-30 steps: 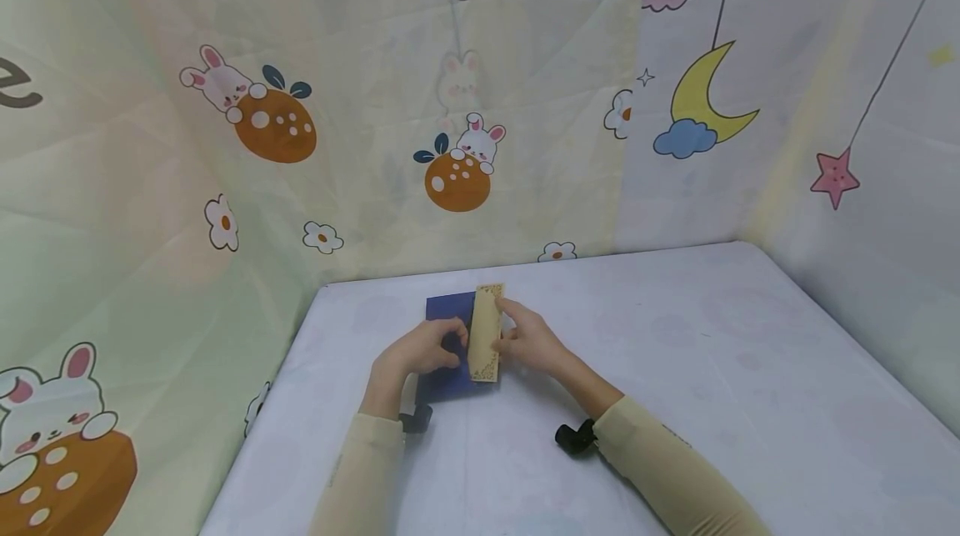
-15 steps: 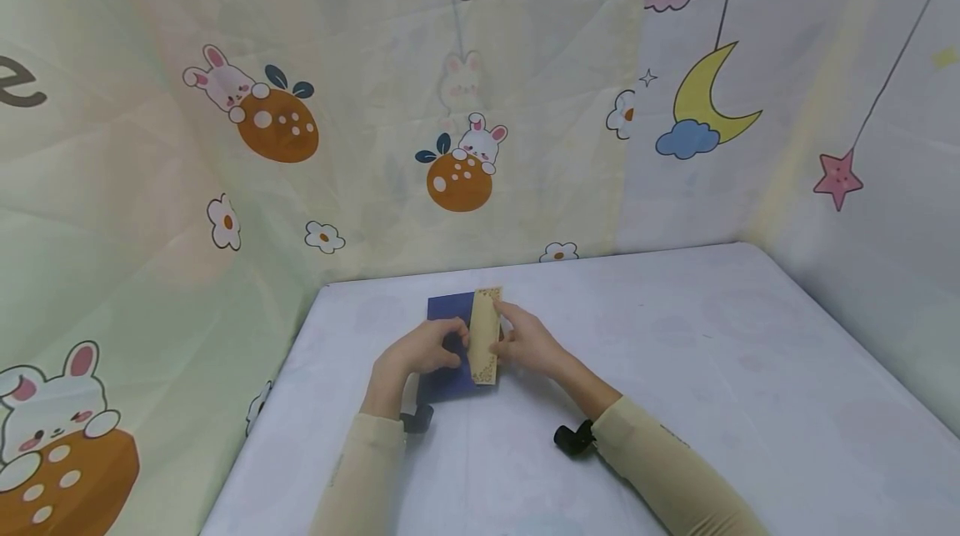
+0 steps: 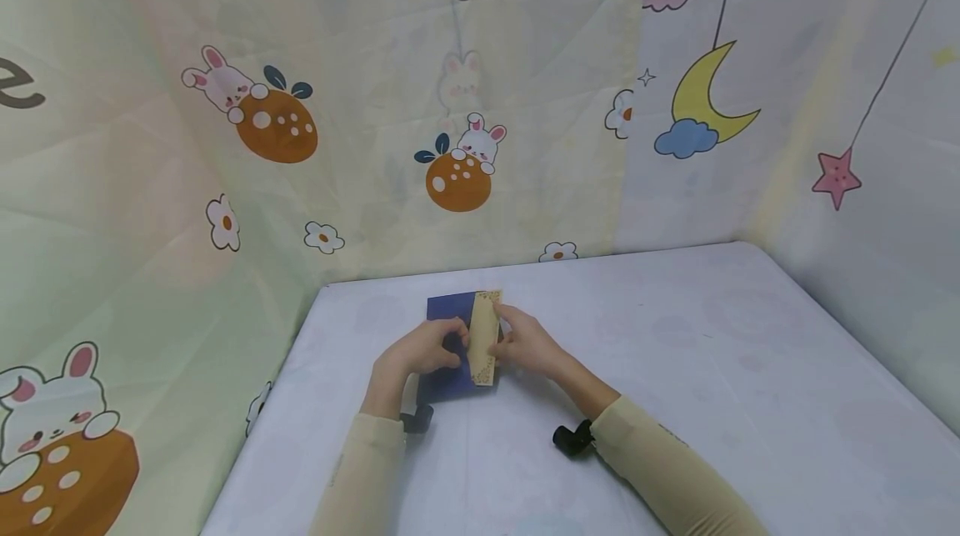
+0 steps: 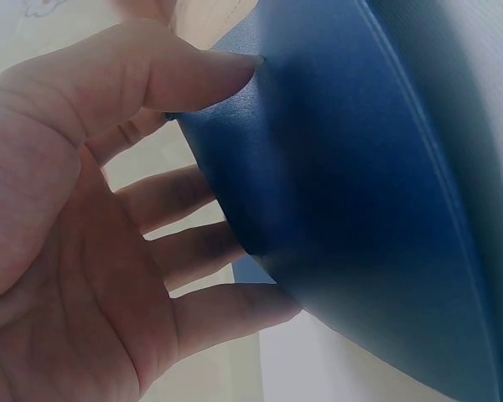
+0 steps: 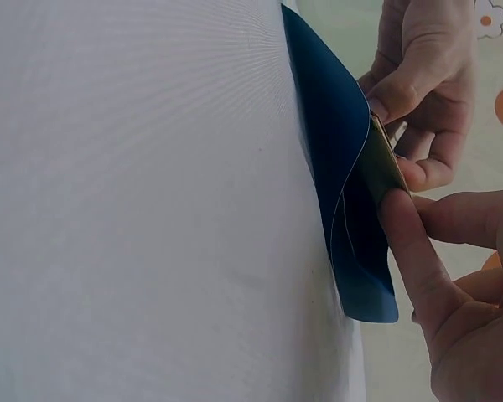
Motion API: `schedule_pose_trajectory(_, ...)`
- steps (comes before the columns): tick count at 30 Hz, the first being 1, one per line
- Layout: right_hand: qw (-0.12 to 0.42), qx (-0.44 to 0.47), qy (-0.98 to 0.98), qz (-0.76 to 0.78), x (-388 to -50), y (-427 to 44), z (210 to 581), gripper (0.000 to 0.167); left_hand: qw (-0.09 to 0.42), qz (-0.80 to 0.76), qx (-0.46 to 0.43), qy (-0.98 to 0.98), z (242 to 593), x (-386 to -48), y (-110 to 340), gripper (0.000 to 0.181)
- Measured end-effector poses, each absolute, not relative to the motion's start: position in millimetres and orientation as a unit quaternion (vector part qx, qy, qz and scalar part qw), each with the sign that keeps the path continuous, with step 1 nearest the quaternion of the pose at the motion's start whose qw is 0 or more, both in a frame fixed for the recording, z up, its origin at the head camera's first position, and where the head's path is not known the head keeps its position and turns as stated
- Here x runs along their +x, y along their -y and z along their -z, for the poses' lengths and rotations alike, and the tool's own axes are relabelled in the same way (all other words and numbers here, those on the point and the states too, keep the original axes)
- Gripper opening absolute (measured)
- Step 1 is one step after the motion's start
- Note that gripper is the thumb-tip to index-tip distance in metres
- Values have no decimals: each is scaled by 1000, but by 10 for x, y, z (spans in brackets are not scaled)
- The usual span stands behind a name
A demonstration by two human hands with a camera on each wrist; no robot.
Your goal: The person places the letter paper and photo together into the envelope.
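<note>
A dark blue paper envelope (image 3: 450,305) lies near the table's far edge, its mouth bent open in the right wrist view. My left hand (image 3: 423,346) pinches the raised edge of the envelope, thumb (image 4: 218,79) on one face and fingers behind. A flat gold card (image 3: 484,336) with ornate patterned ends stands over the envelope's right part. My right hand (image 3: 531,340) pinches the card by its right edge, between thumb and fingers. In the right wrist view the card (image 5: 383,159) sits between the envelope's blue layers; how deep it reaches is hidden.
A white cloth covers the table (image 3: 675,369). Printed curtains (image 3: 360,144) hang close behind the table and along its sides. Black wrist cameras (image 3: 573,439) sit at both cuffs, just above the tabletop.
The gold card has shifted slightly toward the near side and a little left, with my right hand pinching it. My left hand and the envelope stay in place.
</note>
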State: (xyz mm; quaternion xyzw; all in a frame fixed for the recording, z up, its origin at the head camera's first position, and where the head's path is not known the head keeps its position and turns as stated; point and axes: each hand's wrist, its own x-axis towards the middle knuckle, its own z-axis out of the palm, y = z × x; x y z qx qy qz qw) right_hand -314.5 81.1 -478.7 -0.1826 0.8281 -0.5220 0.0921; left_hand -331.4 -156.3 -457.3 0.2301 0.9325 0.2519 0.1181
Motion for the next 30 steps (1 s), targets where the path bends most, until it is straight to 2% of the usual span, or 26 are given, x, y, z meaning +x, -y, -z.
schedule_pose_trajectory(18,111,-204,-823,519,-3138,-794,4803,94,108,-253,240,-931,4583,-3327,1567,33)
schedule_pose_trajectory(30,103,-227,-827,503,-3138,-772,4808,87,111,-254,239,-931,4564,-3308,1560,33)
